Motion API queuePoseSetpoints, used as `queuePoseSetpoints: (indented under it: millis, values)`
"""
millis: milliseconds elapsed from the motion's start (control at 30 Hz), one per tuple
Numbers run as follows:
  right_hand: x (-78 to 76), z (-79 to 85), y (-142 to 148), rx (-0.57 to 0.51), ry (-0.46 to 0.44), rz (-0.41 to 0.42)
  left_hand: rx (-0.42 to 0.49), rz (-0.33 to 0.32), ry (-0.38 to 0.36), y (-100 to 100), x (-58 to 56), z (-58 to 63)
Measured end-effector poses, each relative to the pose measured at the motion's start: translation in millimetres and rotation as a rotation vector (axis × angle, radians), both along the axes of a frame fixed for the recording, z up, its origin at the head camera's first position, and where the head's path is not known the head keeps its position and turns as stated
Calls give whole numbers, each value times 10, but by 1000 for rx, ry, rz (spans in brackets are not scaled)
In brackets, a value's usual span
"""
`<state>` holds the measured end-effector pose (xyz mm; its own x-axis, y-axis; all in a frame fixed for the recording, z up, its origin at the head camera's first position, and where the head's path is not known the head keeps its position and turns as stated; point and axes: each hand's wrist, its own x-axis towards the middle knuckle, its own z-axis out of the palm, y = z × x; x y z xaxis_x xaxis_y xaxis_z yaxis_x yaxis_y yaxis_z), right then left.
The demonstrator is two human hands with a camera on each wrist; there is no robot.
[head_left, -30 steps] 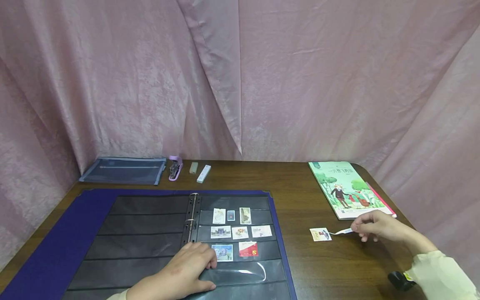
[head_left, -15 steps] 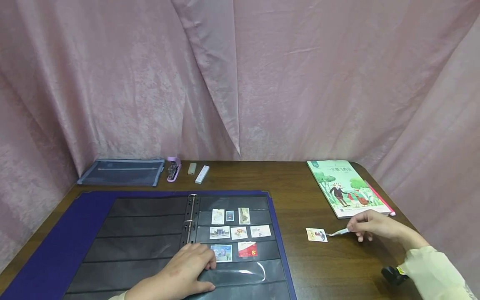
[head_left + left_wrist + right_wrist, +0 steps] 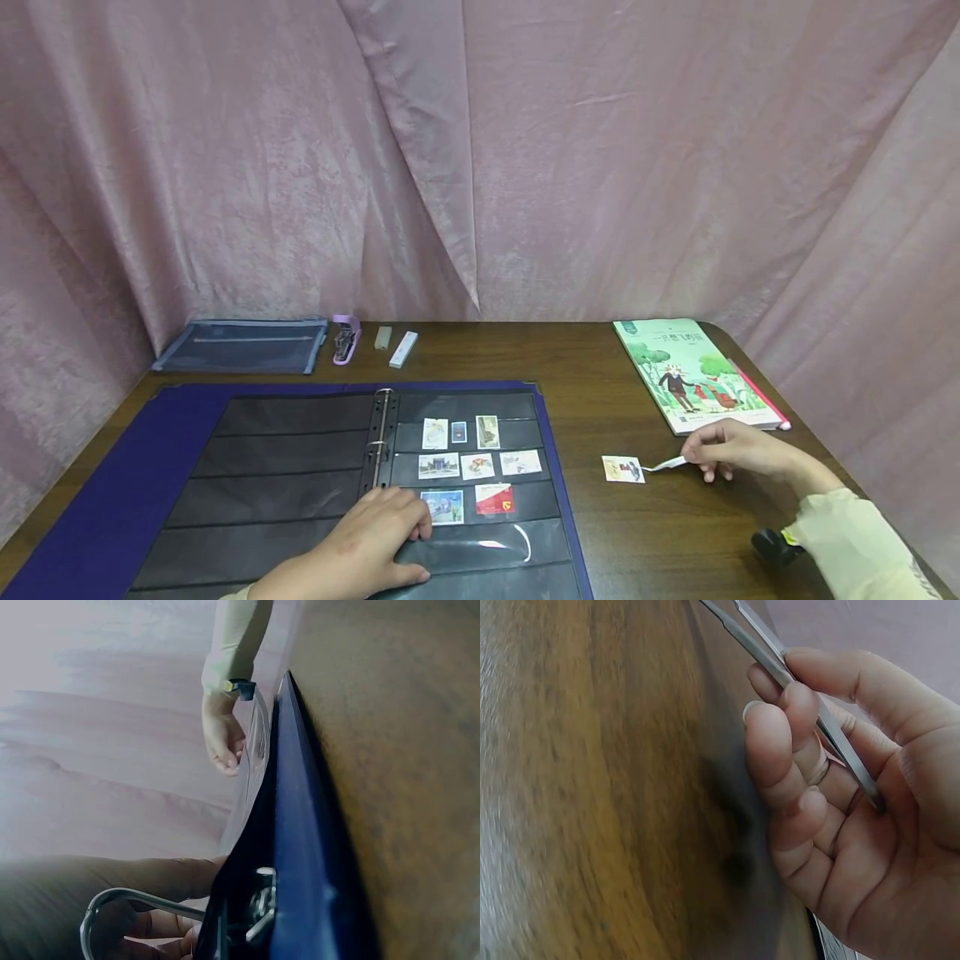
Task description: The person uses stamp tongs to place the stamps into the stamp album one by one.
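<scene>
My right hand (image 3: pixel 738 454) pinches metal tweezers (image 3: pixel 799 697) between thumb and fingers, over the right side of the table. The tweezers' tips meet the right edge of a small postage stamp (image 3: pixel 623 469); whether the stamp is lifted off the wood cannot be told. My left hand (image 3: pixel 371 537) rests on the right black page of a stamp album (image 3: pixel 551 467), thumb spread from the fingers, beside the ring binding (image 3: pixel 382 437). Several stamps sit in that page's upper strips, among them a red and white one (image 3: pixel 494 499) and a blue one (image 3: pixel 444 507) near my fingertips.
A green picture book (image 3: pixel 690 375) lies at the back right, with a pink-edged item under it. Along the back left are a blue mesh pouch (image 3: pixel 243 346), a purple stapler (image 3: pixel 346 340) and two small pale blocks (image 3: pixel 403 349). Pink curtain (image 3: pixel 600 167) hangs behind.
My right hand, with the tweezers, has shifted left toward the album, and the stamp at their tips has moved left along with them. My left hand has stayed in place.
</scene>
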<state>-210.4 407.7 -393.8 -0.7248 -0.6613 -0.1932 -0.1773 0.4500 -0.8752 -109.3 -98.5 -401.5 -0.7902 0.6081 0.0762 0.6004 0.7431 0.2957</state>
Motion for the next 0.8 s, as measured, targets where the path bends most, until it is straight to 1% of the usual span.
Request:
queuePoseSetpoints:
  millis: [167, 333, 600, 800]
  values:
    - [-25, -6, -59, 18, 5, -1, -1, 0, -12, -1, -2, 3]
    - [-22, -2, -149, -9, -10, 5, 2, -2, -13, -5, -1, -1]
    - [-45, -38, -213, -37, 44, 36, 6, 5, 8, -4, 10, -6]
    - [-42, -57, -246, -35, 55, 25, 14, 4, 19, -10, 8, -11]
